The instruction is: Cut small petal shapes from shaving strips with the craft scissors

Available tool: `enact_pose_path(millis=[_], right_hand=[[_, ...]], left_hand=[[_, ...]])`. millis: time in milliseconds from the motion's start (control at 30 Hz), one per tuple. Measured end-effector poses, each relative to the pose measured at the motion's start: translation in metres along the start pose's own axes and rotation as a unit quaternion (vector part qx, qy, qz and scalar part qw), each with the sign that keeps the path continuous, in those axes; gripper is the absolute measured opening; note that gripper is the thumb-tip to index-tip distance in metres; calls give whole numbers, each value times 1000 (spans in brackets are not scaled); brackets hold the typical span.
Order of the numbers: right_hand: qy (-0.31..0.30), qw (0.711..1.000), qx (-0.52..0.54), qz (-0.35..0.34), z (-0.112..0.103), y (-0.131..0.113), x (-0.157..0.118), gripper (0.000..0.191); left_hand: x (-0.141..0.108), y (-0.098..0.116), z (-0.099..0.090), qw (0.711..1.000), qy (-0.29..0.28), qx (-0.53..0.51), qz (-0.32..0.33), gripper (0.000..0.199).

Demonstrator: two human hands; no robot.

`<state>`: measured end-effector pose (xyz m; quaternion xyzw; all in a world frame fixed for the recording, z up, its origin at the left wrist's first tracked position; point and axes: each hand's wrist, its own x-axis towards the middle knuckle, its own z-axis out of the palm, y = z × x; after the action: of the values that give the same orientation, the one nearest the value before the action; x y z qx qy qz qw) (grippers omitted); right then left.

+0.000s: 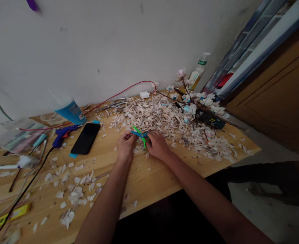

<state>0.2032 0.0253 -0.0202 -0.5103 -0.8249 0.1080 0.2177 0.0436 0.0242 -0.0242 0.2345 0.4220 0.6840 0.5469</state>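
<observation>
My right hand [157, 145] is closed on the handles of small blue and green scissors [142, 135], whose blades are spread and point left. My left hand [126, 144] is just left of the blades, its thumb and fingers pinched together; what they hold is too small to make out. Behind both hands lies a wide heap of pale petal-like scraps [151, 113]. Branches with white and pale blue flowers [190, 107] lie at the heap's right side.
On the wooden table [149, 179] stand a blue cup [71, 111] and a bottle [198, 72]. A black phone [85, 138], a blue glue gun [63, 134] with its cord, a plastic box [18, 134] and a yellow packet [9, 217] lie left. Loose petals are scattered front left.
</observation>
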Motion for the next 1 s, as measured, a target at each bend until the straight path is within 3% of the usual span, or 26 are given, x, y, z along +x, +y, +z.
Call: enact_pose_path(millis=[400, 800, 1000], right_hand=[[3, 1000, -18, -7, 1, 4, -1, 11], [10, 1000, -6, 0, 0, 7, 1, 10], [4, 1000, -6, -6, -1, 8, 1, 9]], left_hand=[[3, 2, -2, 999, -11, -32, -32, 38], [9, 8, -8, 991, -36, 98, 78, 44], [10, 21, -9, 984, -70, 141, 89, 44]])
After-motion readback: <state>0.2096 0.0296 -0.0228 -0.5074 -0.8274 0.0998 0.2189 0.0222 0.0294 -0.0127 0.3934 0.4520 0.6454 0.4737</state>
